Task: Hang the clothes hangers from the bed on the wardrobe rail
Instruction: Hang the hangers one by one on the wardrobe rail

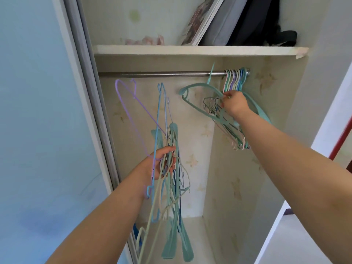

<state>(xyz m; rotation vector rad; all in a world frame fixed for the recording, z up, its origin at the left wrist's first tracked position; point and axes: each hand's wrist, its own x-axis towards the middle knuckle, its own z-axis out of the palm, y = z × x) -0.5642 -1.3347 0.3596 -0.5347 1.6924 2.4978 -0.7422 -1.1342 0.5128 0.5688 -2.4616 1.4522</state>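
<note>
Head view, reckoned from the wardrobe rail [162, 74]: well below its middle, left hand [164, 163] curled round a tangled bunch of hangers [172, 180], gripped near the necks so the long bodies dangle down towards the wardrobe floor; a purple wire hanger [127, 103] and a blue one [159, 103] sticking up out of the same bunch to just under the rail, not hooked on it. Held low and off to the side, probably to serve as the stock while the other hand feeds the rail. Just below the rail's right end, right hand [233, 104] pinching the wide teal hanger [202, 98] near its neck, fingers closed on it; hook of that hanger at the rail, slanted, whether fully seated over it hard to tell. Pinch close to the hook likely chosen to steer the hook on. Packed against the rail's right end, a row of hung hangers [234, 79] in pink, purple, blue and green, pushed tight, seemingly to leave bare rail to the left. Above the rail, a shelf [171, 50] carrying a leaning picture frame [200, 21], a grey flat bundle and a dark bag [266, 21]. Left of the rail, the sliding door frame [87, 92]. Bed out of sight. Judged about midway: some hung, a good bunch still in hand.
</note>
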